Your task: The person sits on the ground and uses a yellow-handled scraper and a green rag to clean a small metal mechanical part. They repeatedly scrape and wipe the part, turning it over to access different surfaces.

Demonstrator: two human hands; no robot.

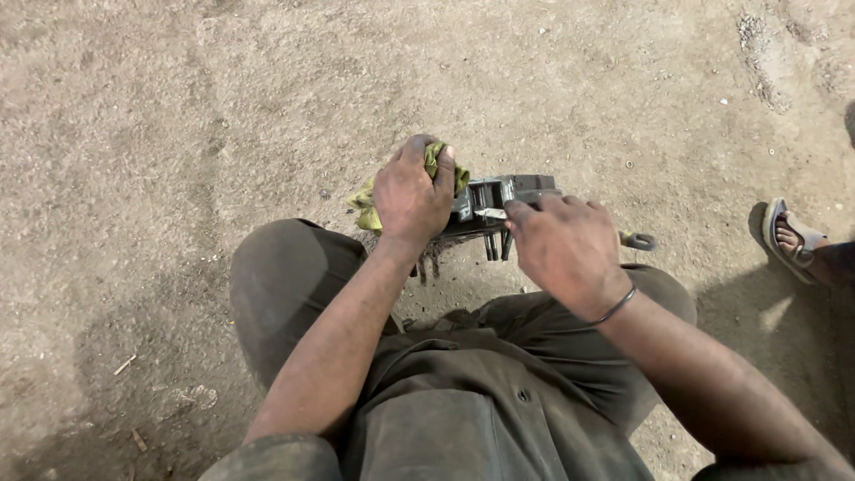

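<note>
I squat over bare dirt with a grey metal engine part standing between my knees; dark studs stick out below it. My left hand is closed on a yellow-green rag and presses it against the part's left end. My right hand rests on the part's right side, fingers curled over a thin, flat, light metal piece. Whether the fingers grip that piece or only touch it is hidden. A dark bangle sits on my right wrist.
Dry sandy ground lies all around. A small metal ring-ended tool rests on the dirt right of the part. Another person's sandalled foot stands at the right edge. My grey trousered knees flank the part.
</note>
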